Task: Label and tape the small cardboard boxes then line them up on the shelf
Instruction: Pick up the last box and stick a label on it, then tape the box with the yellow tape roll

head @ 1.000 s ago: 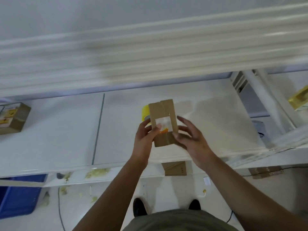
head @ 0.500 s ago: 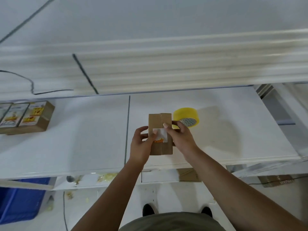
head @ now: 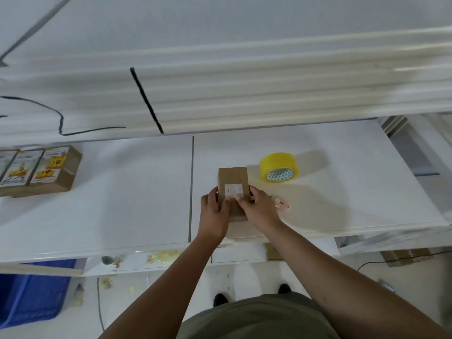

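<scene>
Fingers (head: pixel 213 195) of left hand (head: pixel 214 212) and right hand (head: pixel 259 211) grip the small brown cardboard box (head: pixel 232 176); smooth its white label (head: pixel 234 190) flat.

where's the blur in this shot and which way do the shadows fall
Head view: the upper shelf edge is smeared into horizontal streaks, probably motion blur. Also in the head view, the small cardboard box and yellow tape roll on the lower shelf look fairly sharp, and the roll's soft shadow falls to its right.
</scene>
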